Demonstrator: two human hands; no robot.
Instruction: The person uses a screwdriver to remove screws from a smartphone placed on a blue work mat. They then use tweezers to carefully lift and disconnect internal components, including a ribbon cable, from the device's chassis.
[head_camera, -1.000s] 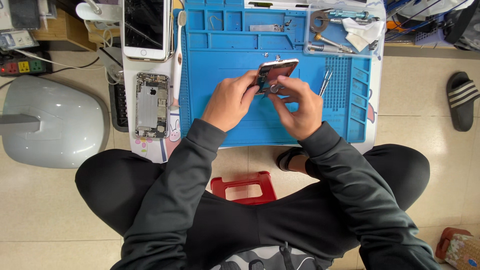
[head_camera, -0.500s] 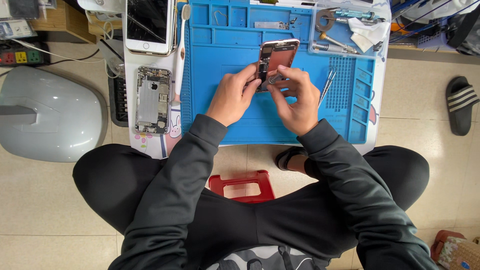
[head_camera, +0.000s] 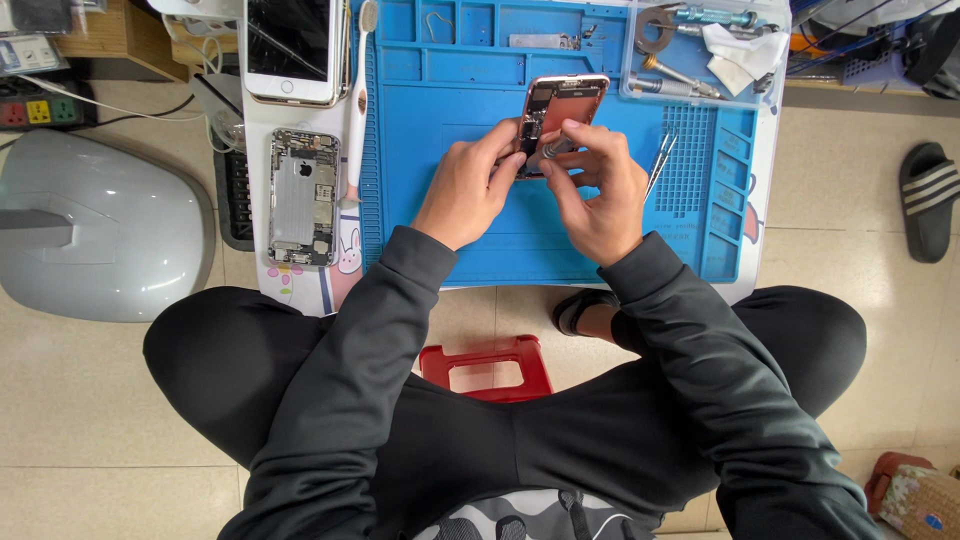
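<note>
An opened phone body (head_camera: 560, 108) with a copper-pink frame lies tilted over the blue repair mat (head_camera: 450, 90). My left hand (head_camera: 468, 186) grips its lower left edge. My right hand (head_camera: 595, 185) pinches a small silver screwdriver (head_camera: 553, 148) whose tip rests on the phone's inside. My fingers cover the lower half of the phone.
A white phone (head_camera: 292, 45) with a dark screen and a stripped silver phone housing (head_camera: 303, 195) lie left of the mat. Tweezers (head_camera: 659, 162) rest on the mat's right side. A clear tray (head_camera: 700, 60) holds tools. A red stool (head_camera: 487, 370) stands under me, a grey dome-shaped object (head_camera: 95, 225) at left.
The view has shifted a little. Both hands stay on the phone body; it now stands slightly more upright and my right fingers have closed in on the screwdriver.
</note>
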